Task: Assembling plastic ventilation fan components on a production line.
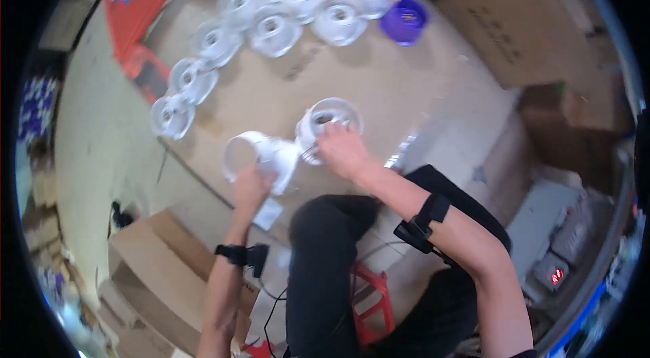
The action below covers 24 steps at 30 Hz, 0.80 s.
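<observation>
Low over the cardboard sheet, my left hand is closed on the edge of a white plastic housing with a wide ring-shaped opening. Just to its right, my right hand grips a second, round white housing, its fingers bent over the rim and partly into the opening. A dark centre shows inside this one. The two housings sit side by side, close together; whether they touch I cannot tell. My fingertips are blurred and partly hidden by the parts.
Several similar white cup-shaped housings stand in rows at the far side, beside a purple one. An orange-red metal frame lies far left. Cardboard boxes stand right and near left. A red stool shows between my legs.
</observation>
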Tool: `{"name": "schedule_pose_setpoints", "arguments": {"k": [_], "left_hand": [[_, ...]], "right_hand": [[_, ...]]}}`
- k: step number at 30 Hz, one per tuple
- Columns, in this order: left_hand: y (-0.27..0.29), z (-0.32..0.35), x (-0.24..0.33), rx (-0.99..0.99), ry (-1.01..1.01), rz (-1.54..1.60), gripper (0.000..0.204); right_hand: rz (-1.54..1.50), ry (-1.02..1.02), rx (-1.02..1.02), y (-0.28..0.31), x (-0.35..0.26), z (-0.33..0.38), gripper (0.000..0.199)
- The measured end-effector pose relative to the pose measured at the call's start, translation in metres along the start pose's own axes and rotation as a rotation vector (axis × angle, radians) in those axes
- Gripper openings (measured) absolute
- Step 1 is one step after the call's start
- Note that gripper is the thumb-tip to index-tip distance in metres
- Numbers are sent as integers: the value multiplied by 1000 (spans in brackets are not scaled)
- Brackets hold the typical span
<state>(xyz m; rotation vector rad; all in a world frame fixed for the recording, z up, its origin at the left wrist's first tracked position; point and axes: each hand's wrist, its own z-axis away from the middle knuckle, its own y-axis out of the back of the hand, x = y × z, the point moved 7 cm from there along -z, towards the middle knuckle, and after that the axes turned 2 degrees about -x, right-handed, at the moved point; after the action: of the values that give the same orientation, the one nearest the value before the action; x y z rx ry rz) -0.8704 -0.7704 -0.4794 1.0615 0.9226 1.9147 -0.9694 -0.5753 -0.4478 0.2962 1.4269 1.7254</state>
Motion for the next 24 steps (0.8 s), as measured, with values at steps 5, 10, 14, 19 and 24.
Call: {"name": "schedule_pose_setpoints", "arguments": {"k": [5,10,14,19,24], "left_hand": [[25,11,22,-191,-124,420,40],[84,70,89,-142,-355,561,42],[113,126,184,-251,-566,531,40],[158,259,266,-379,-762,362,49],[155,426,338,-725,-1431,319,33]], "right_hand": [[43,-79,-74,83,8,130,28],[196,-150,253,259,-26,261,23],[246,-302,392,341,-56,380,18],[-33,-391,408,401,-171,558,22],[101,-745,640,376,-297,764,33]]}}
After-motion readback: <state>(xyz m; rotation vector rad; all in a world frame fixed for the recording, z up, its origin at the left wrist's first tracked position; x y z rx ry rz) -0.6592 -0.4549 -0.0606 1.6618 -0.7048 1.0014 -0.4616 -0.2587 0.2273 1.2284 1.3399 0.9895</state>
